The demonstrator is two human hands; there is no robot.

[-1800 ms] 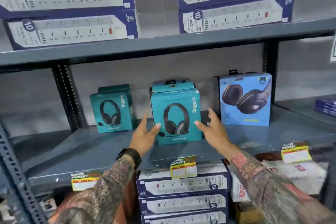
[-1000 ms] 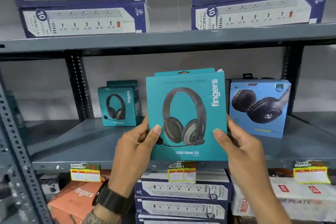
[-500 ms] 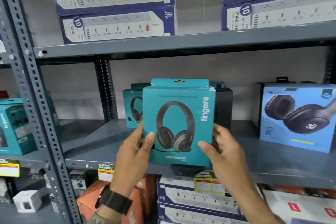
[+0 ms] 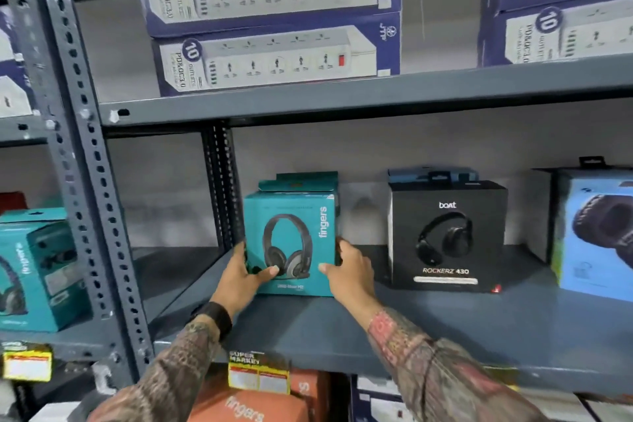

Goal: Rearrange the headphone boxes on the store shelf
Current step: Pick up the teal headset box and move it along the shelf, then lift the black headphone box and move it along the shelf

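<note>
A teal "fingers" headphone box [image 4: 291, 233] stands upright on the grey middle shelf [image 4: 445, 325], near its left end. My left hand [image 4: 243, 279] grips its lower left edge and my right hand [image 4: 349, 271] grips its lower right edge. Right behind it a second teal box [image 4: 301, 181] shows only its top. To the right stand a black "boat" headphone box [image 4: 445, 233] and, at the frame's edge, a light blue headphone box [image 4: 596, 236].
Perforated grey uprights [image 4: 85, 181] divide the bays. Another teal headphone box [image 4: 30, 271] sits in the left bay. Power-strip boxes [image 4: 270, 20] are stacked on the shelf above. An orange "fingers" box [image 4: 246, 408] and price tags [image 4: 257, 373] lie below.
Both hands lifted the teal box from the shelf's middle, carried it left and set it down in front of the other teal box. The black box that stood behind it now shows.
</note>
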